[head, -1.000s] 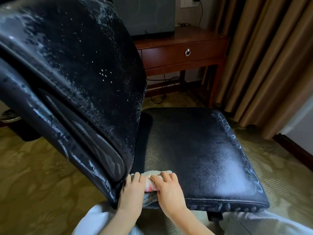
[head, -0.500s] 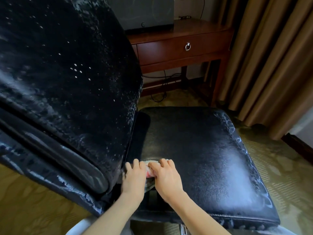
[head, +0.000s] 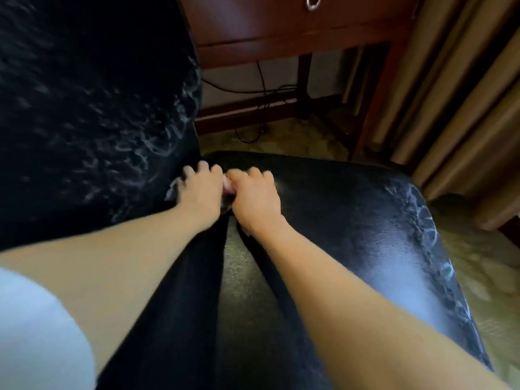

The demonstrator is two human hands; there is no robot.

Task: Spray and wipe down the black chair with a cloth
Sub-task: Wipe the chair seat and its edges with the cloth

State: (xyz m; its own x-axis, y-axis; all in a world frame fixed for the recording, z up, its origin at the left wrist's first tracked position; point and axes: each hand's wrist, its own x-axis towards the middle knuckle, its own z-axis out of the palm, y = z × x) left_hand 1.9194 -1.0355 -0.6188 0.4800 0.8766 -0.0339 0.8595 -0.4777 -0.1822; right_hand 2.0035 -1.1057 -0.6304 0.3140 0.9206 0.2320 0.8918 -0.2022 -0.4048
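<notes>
Black upholstery fills the frame as a person leans over the black chair (head: 323, 319), both bare forearms reaching fwd to the crease where the seat (head: 346, 220) meets the backrest (head: 84, 108).

The left hand (head: 201, 190) and right hand (head: 254, 197) sit side by side, nearly touching, w/ the cloth (head: 227, 187) bunched under and between them. A pinkish-white fold shows in the gap, and a pale edge pokes out at the left hand's outer side. Fingers (head: 204, 166) of the left hand curl down over the cloth against the foot of the backrest. The right hand's fingers (head: 254, 172) are also bent, knuckles up, gripping the same cloth on the seat. Motion blur softens both hands, so finer detail of the grip is lost.

Whitish streaks (head: 171, 133) mark the backrest's right edge, and similar marks (head: 420, 212) run along the seat's far right border, approx. following its seam. A pale sheen (head: 394, 280) lies on the seat beside them.

A white sleeve (head: 33, 333) shows at lower left. Beyond the chair stands a reddish wooden bench (head: 253, 23) w/ a ring-pull drawer (head: 313, 0). Dark cables (head: 264, 88) trail beneath it to the patterned carpet (head: 484, 291). Tan curtains (head: 464, 94) hang at right.
</notes>
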